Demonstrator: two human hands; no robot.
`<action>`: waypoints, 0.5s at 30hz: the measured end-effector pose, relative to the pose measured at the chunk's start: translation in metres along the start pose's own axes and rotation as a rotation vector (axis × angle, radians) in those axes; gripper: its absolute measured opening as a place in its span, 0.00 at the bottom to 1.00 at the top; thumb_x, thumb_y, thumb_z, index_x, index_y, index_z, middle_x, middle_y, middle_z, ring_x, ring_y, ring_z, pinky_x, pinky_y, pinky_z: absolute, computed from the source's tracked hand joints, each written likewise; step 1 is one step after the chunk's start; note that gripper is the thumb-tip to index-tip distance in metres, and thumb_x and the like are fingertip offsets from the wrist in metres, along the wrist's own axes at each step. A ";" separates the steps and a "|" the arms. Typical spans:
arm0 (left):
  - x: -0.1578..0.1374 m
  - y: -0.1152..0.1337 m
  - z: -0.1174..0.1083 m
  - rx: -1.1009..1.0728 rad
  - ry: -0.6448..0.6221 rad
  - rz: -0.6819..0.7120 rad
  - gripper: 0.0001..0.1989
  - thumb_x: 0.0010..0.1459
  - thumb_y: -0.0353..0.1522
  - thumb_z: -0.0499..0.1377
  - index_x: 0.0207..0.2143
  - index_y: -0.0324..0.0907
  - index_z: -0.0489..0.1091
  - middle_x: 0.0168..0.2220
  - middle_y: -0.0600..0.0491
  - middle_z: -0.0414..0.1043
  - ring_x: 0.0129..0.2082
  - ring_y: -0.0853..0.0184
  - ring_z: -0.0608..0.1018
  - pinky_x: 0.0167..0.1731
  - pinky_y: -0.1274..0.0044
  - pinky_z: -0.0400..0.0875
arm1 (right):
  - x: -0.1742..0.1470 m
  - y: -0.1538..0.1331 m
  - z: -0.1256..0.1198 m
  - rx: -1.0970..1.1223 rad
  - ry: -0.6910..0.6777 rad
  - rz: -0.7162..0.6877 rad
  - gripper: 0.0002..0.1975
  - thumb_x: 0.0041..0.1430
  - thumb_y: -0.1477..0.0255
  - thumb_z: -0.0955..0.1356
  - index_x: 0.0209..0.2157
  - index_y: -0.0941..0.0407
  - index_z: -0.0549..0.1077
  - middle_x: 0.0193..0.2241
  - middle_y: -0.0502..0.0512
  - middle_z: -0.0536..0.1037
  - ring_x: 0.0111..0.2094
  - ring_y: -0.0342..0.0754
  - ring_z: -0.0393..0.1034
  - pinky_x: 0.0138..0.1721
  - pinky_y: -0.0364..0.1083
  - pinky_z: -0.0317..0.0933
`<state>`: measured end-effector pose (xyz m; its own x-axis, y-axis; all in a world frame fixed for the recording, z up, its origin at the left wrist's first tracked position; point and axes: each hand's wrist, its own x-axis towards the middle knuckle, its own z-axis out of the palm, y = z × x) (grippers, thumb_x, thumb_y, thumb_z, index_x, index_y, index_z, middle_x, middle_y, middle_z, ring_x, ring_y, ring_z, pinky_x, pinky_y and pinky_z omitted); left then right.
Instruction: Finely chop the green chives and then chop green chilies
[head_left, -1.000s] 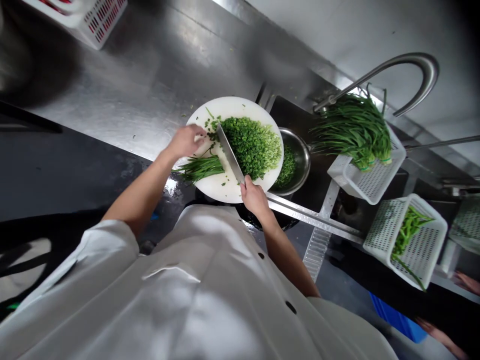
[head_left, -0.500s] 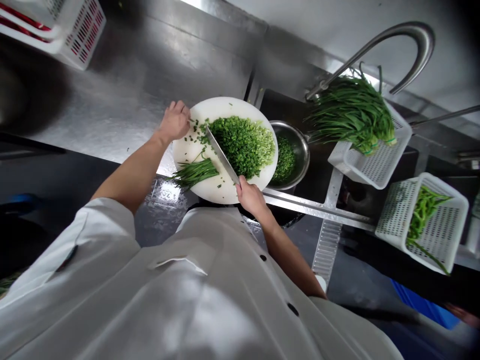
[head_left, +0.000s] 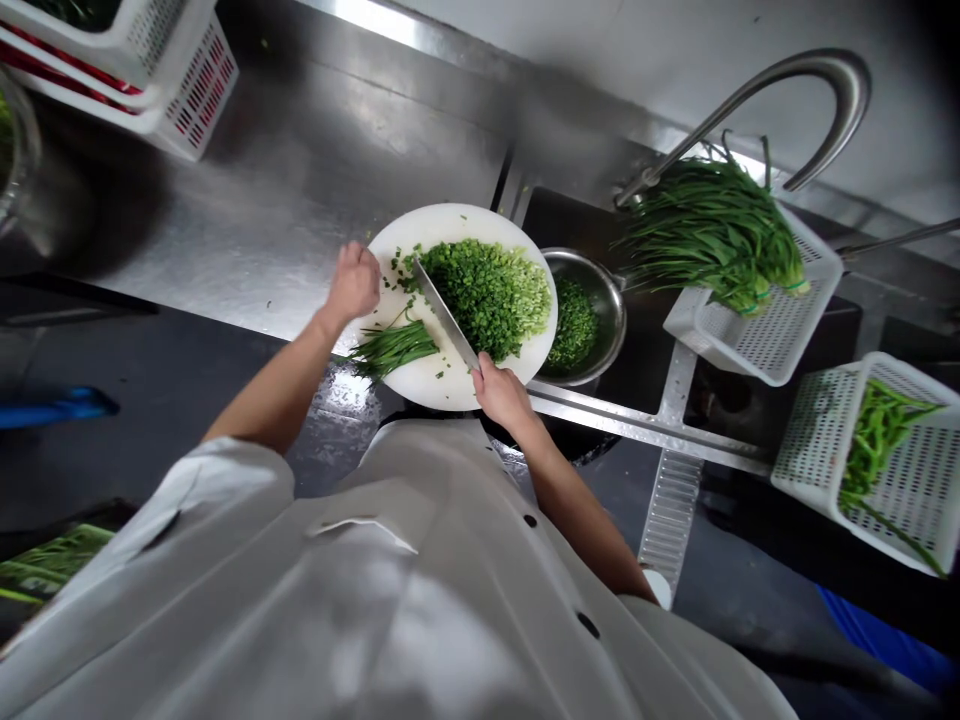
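My right hand grips the handle of a kitchen knife. The blade lies slantwise along the left side of a pile of chopped chives on a round white cutting board. My left hand is at the board's left edge with its fingers curled in; whatever may be inside them is hidden. Below the blade, uncut chives lie on the board, with their tips sticking out past its edge. Small chopped bits are scattered near my left hand.
Right of the board, a metal bowl holds chopped greens. Beyond it, a white basket carries tied long chives under a curved faucet. Another basket holds green peppers. Stacked baskets stand at upper left.
My left hand has moved slightly down and away from the chopped bits, its fingers more curled. The knife and right hand stay nearly in place. The view has shifted a little.
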<state>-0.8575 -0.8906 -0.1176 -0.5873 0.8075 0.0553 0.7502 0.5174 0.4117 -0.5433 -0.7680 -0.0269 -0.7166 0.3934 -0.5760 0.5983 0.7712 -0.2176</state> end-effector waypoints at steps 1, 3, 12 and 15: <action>-0.020 0.014 0.002 0.006 -0.001 -0.013 0.14 0.67 0.35 0.52 0.46 0.35 0.71 0.51 0.37 0.70 0.56 0.49 0.71 0.58 0.57 0.64 | 0.000 0.000 -0.001 0.000 0.002 -0.004 0.22 0.77 0.64 0.55 0.66 0.57 0.59 0.42 0.64 0.82 0.44 0.58 0.77 0.43 0.49 0.64; -0.058 0.047 0.007 -0.008 -0.068 -0.034 0.17 0.67 0.33 0.48 0.50 0.34 0.70 0.50 0.37 0.72 0.54 0.50 0.73 0.55 0.59 0.68 | -0.001 -0.001 -0.003 -0.010 0.002 -0.014 0.22 0.76 0.64 0.55 0.66 0.56 0.59 0.42 0.64 0.82 0.44 0.59 0.77 0.43 0.50 0.64; -0.118 0.108 0.017 0.240 -0.210 0.021 0.35 0.68 0.40 0.51 0.69 0.25 0.54 0.62 0.27 0.63 0.61 0.41 0.67 0.60 0.54 0.61 | -0.009 -0.002 -0.008 -0.052 0.025 -0.058 0.20 0.76 0.65 0.56 0.63 0.56 0.61 0.41 0.64 0.82 0.43 0.60 0.77 0.40 0.49 0.62; -0.108 0.108 0.013 0.275 -0.252 -0.044 0.27 0.68 0.30 0.42 0.63 0.25 0.63 0.55 0.27 0.69 0.57 0.42 0.71 0.55 0.54 0.66 | -0.011 0.001 -0.011 -0.049 0.056 -0.091 0.20 0.76 0.64 0.55 0.62 0.56 0.63 0.39 0.63 0.82 0.42 0.59 0.77 0.39 0.48 0.61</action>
<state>-0.7090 -0.9179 -0.0909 -0.5537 0.8092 -0.1966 0.7994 0.5827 0.1467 -0.5383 -0.7662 -0.0120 -0.7866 0.3468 -0.5109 0.5126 0.8281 -0.2270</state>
